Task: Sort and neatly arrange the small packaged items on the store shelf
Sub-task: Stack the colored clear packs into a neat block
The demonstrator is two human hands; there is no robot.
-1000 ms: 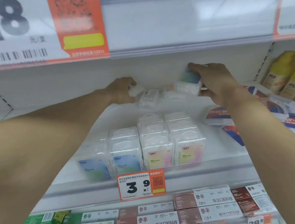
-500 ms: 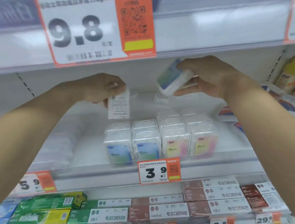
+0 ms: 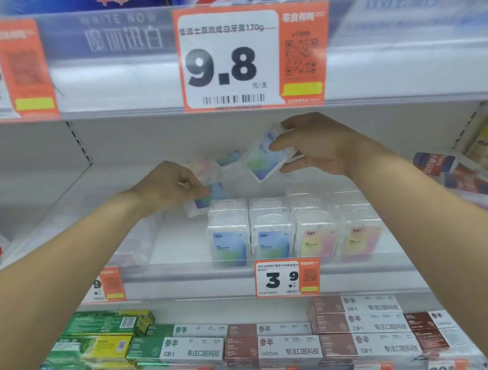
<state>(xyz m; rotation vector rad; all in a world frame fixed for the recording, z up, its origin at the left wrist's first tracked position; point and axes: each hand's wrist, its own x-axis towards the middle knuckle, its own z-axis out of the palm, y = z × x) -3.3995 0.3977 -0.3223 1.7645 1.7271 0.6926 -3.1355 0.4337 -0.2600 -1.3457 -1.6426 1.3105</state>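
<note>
Evidently both hands carry stock for the rows. At one o'clock, the right hand (image 3: pixel 324 146) pinches a tilted blue-green pack (image 3: pixel 264 161), thumb on its face, likely checking colour. At ten o'clock, the left hand (image 3: pixel 170 187) curls round another blue pack (image 3: pixel 208 196), just behind the standing rows (image 3: pixel 293 233).

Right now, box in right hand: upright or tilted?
Tilted. The blue-green box in the right hand leans diagonally, corner down.

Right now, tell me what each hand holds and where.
Right hand pinches a blue-green packet by its upper right edge; left hand grips another packet at its left end.
</note>
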